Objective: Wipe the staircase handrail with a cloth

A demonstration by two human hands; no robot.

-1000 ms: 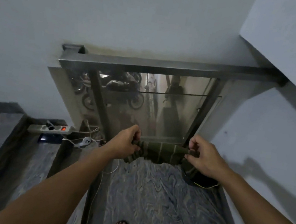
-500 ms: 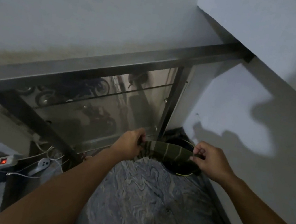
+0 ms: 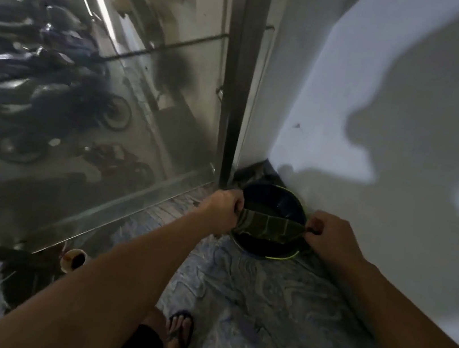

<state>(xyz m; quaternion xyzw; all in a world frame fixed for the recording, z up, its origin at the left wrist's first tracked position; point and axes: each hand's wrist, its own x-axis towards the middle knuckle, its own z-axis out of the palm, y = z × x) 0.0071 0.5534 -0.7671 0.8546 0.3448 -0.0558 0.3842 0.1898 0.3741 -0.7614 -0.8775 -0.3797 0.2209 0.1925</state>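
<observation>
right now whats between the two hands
In the head view, the striped green cloth stretches between the left hand and right hand, above a dark basin.

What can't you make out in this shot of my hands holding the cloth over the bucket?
- Handrail top: cut off by the head view's upper edge; only the post shows.
- Bucket contents: too dark, partly covered by the cloth.
- Fingertips of the left hand and right hand: curled into the cloth.
- Motorbikes behind the glass panel: blurred.

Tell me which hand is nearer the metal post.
The left hand, gripping the cloth end beside the post; the right hand is by the wall.
</observation>
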